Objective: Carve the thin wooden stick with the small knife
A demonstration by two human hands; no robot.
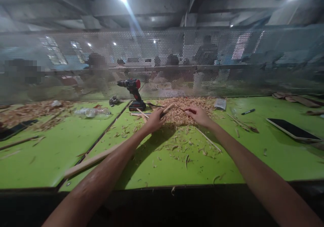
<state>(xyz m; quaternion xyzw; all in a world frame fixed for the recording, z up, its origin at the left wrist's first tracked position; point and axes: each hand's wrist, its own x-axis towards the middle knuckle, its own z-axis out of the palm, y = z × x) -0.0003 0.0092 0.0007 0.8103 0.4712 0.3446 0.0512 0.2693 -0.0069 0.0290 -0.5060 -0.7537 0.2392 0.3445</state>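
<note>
Both my arms reach out over a green table. My left hand is closed around a short wooden stick that points up and to the right. My right hand is closed on a thin dark blade-like tool whose tip points left toward the stick. The two hands hover just in front of a heap of wood shavings. What exactly the right hand grips is small and hard to make out.
A red and black cordless drill stands left of the heap. Thin wooden strips and a long slat lie on the table. A plastic bottle, a black marker and a dark tablet are nearby. People sit behind a mesh screen.
</note>
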